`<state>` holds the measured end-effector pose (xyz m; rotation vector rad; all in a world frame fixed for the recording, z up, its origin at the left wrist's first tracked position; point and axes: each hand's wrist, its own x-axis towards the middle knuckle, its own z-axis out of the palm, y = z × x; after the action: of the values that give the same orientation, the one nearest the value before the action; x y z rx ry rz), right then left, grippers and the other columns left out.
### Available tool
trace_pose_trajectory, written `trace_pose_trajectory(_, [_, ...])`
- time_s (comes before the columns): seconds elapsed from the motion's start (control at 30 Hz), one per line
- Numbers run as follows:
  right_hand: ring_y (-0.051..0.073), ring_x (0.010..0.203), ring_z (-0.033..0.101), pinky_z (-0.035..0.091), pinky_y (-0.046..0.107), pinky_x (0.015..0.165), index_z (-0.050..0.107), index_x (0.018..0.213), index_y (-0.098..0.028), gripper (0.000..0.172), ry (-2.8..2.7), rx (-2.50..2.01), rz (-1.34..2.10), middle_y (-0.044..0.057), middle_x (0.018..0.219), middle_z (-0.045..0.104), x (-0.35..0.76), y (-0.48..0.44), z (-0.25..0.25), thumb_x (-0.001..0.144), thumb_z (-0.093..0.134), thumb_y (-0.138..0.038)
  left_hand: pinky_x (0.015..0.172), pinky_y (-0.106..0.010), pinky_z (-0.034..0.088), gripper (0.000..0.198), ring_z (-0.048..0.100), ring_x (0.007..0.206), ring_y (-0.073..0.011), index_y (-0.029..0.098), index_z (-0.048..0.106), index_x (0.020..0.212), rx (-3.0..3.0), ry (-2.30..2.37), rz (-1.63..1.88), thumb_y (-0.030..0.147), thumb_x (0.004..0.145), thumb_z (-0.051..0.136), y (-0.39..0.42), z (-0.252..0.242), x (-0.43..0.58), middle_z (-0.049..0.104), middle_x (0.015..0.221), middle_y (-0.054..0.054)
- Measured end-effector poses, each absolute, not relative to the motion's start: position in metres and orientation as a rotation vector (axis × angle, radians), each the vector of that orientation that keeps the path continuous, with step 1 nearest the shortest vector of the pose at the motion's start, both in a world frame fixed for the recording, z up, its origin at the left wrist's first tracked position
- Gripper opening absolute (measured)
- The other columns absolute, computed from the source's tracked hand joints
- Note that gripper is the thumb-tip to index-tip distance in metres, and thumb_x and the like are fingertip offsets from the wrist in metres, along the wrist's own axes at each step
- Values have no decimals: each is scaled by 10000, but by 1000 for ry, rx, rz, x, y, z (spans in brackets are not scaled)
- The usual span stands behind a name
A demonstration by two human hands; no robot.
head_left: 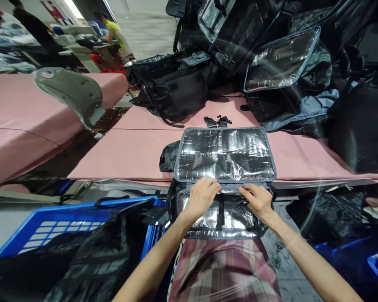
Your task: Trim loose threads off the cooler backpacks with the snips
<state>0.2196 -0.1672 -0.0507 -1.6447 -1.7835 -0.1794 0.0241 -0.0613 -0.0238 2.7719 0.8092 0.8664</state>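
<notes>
At the edge of the pink cloth-covered table (129, 155), we seem to be straightening an open black, silver-foil-lined bag (223, 153), left hand (203, 195) and right hand (257, 199) pinching its grey fabric hinge strip (230, 185), next calling for even tension

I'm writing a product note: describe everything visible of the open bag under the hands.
The bag is black outside, with foil-like silver lining and grey edging. Its rectangular lid is folded back over the pink table, dark straps beyond. A dark strip crosses the body's lining. The left hand and right hand touch the bag near the lid's fold.
</notes>
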Motion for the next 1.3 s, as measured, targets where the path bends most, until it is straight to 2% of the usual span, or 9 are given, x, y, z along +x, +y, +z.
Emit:
trace_pose_trajectory(0.1, [148, 716, 566, 398, 263, 646, 689, 784, -191, 159, -1198, -1635, 412, 49, 780, 657, 196, -171, -53, 771, 575, -302, 687, -253, 398, 146, 521, 806, -137, 167, 602, 842, 2837, 763, 821, 198, 876, 463, -61, -24, 25, 612, 846, -38])
trace_pose_trajectory(0.2, [132, 562, 507, 390, 256, 567, 615, 598, -156, 297, -757, -1604, 704, 12, 576, 583, 177, -163, -60, 729, 598, -423, 689, -251, 394, 148, 512, 791, -136, 163, 591, 830, 2902, 735, 797, 183, 878, 452, -59, -23, 23, 599, 810, -32])
trace_pose_trajectory(0.4, [97, 470, 423, 344, 238, 501, 539, 521, -153, 358, -556, -1582, 752, -16, 495, 521, 173, -147, -66, 684, 621, -460, 648, -260, 370, 151, 498, 752, -142, 170, 576, 847, 3042, 665, 661, 156, 883, 430, -60, -17, 34, 586, 796, -23])
trace_pose_trajectory(0.7, [110, 494, 434, 350, 249, 528, 529, 487, -159, 366, -605, -1596, 763, -20, 480, 520, 179, -147, -64, 671, 619, -462, 563, -278, 357, 150, 506, 765, -180, 145, 545, 847, 3199, 486, 179, 123, 880, 400, -63, 5, 69, 562, 820, -50])
trace_pose_trajectory(0.83, [148, 561, 514, 392, 272, 584, 583, 574, -158, 327, -708, -1611, 784, -1, 553, 582, 186, -155, -57, 707, 596, -457, 544, -289, 353, 147, 506, 759, -196, 141, 527, 823, 3258, 475, 78, 65, 847, 404, -63, 6, 73, 555, 810, -68])
trace_pose_trajectory(0.9, [185, 689, 576, 422, 301, 671, 640, 763, -173, 275, -875, -1693, 722, 20, 725, 653, 193, -168, -44, 714, 608, -442, 543, -286, 352, 169, 503, 750, -194, 142, 512, 831, 3259, 518, 104, 33, 835, 384, -63, 3, 72, 543, 796, -69])
trace_pose_trajectory(1.03, [226, 905, 577, 437, 329, 748, 539, 1128, -211, 427, -1365, -2028, 195, 70, 1009, 631, 209, -195, -14, 789, 550, -471, 550, -270, 368, 157, 499, 756, -186, 148, 492, 863, 3173, 637, 195, 58, 859, 363, -63, -5, 68, 539, 801, -58])
trace_pose_trajectory(1.13, [223, 887, 565, 431, 324, 729, 527, 1107, -185, 330, -1505, -2132, -89, 87, 957, 620, 215, -198, -4, 872, 447, -402, 593, -268, 397, 125, 502, 806, -181, 157, 493, 920, 3097, 649, 203, 95, 872, 396, -62, -2, 64, 551, 860, -54])
trace_pose_trajectory(1.3, [203, 870, 558, 416, 300, 710, 518, 1094, -180, 263, -1564, -2120, -142, 76, 947, 611, 214, -186, -6, 902, 402, -318, 575, -273, 385, 91, 506, 811, -193, 159, 518, 881, 3143, 503, 97, 110, 859, 444, -62, 9, 64, 552, 865, -50])
